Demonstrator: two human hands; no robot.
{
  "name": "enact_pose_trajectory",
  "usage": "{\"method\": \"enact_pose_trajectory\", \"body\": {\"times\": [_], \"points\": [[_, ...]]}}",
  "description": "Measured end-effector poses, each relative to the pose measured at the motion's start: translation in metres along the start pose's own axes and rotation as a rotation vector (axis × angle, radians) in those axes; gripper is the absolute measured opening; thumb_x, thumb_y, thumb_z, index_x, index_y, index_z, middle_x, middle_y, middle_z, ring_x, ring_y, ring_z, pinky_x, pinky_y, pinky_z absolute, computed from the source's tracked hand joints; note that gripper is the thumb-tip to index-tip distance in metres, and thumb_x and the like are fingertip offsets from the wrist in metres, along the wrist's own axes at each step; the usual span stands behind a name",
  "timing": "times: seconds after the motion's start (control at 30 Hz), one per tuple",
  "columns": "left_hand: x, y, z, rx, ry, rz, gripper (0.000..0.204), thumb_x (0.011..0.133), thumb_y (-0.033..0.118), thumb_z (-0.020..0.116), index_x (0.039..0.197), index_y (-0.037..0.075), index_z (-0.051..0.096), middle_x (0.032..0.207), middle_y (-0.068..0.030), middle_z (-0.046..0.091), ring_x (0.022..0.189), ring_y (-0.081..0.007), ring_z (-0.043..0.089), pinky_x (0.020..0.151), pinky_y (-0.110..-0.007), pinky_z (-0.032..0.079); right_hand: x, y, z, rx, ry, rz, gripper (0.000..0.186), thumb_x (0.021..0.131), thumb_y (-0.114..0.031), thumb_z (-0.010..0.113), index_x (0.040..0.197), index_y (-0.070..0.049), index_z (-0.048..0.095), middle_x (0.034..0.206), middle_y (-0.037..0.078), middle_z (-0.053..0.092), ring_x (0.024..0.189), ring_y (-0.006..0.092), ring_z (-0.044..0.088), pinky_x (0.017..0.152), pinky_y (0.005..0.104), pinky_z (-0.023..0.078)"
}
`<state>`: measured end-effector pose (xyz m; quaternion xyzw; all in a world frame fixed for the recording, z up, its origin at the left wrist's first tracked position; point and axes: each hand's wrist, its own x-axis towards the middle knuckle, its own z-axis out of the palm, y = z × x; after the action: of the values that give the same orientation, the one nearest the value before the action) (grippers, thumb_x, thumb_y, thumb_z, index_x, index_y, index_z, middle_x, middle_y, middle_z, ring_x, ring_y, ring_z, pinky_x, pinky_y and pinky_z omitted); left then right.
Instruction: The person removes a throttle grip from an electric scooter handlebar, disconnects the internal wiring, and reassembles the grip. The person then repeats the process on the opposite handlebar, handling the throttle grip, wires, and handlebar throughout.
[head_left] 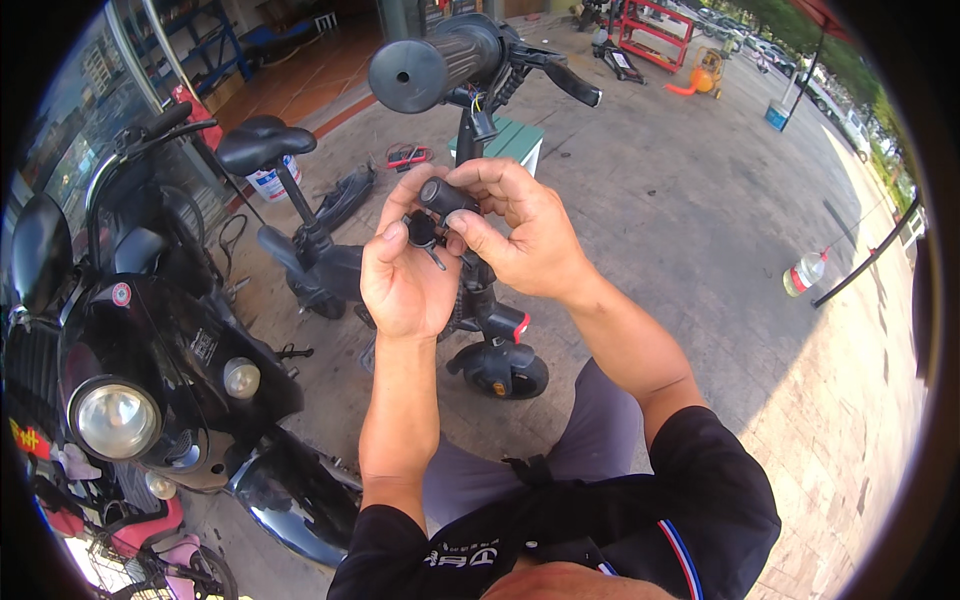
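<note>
Just beneath the handlebar of an electric scooter, my two hands meet around small black parts. My right hand (525, 225) pinches a short black cylinder (449, 197) with a round end face, thumb on its near side. My left hand (415, 285) is cupped palm up, its fingers closed about a smaller black clamp-like piece (424, 228) with a thin metal lever. Whether the two parts are joined is hidden by my fingers. Beyond them is the scooter's handlebar grip (440, 68), with a brake lever (570, 80) and thin loose wires (474, 100) below it.
A black motorbike (180, 350) stands close on my left, beside a saddle (262, 145) on a post. Behind the scooter are a green-topped stool (515, 138) and a red meter (408, 156). A bottle (805, 273) hangs at the right; a red rack (655, 35) stands farther off.
</note>
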<state>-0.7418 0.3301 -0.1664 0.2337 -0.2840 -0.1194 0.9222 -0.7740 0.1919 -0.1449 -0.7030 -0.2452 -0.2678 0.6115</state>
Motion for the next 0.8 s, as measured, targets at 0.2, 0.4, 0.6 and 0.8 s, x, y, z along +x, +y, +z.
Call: {"method": "enact_pose_trajectory", "body": {"times": [0.2,0.4,0.6,0.8], "points": [[-0.003,-0.003,-0.011,0.062,0.012,-0.054,0.046,0.097,0.033,0.047,0.130,0.000,0.050,0.118,-0.0107,0.057,0.092,-0.0159,0.054,0.071,-0.028,0.042,0.001,0.007,0.005,-0.055,0.016,-0.086,0.040,0.079,-0.004,0.072,0.116,-0.004,0.059,0.110,0.009,0.066,0.096,0.0219,0.066,0.085,0.0334,0.052],[-0.014,-0.007,-0.013,0.038,0.135,-0.162,0.055,0.102,0.045,0.038,0.133,0.000,0.047,0.113,-0.0100,0.057,0.084,-0.0137,0.054,0.060,-0.025,0.042,-0.004,0.012,0.005,-0.135,-0.027,-0.090,0.029,0.082,0.001,0.069,0.108,0.000,0.057,0.111,0.012,0.067,0.093,0.0159,0.063,0.078,0.0318,0.053],[-0.017,-0.012,-0.012,-0.064,0.105,-0.179,0.062,0.101,0.051,0.036,0.137,0.002,0.043,0.110,-0.0114,0.059,0.080,-0.0161,0.056,0.057,-0.026,0.043,-0.014,0.012,0.006,-0.186,-0.029,-0.108,0.030,0.077,-0.002,0.074,0.105,-0.002,0.062,0.105,0.010,0.068,0.089,0.0203,0.067,0.077,0.0315,0.054],[-0.024,-0.013,-0.018,-0.331,-0.059,-0.210,0.061,0.094,0.051,0.048,0.131,0.003,0.049,0.110,-0.0161,0.057,0.080,-0.0230,0.054,0.054,-0.030,0.043,-0.019,0.011,0.004,0.069,-0.018,0.044,0.029,0.080,0.000,0.069,0.108,0.000,0.060,0.102,0.008,0.067,0.087,0.0158,0.065,0.077,0.0303,0.053]]}}
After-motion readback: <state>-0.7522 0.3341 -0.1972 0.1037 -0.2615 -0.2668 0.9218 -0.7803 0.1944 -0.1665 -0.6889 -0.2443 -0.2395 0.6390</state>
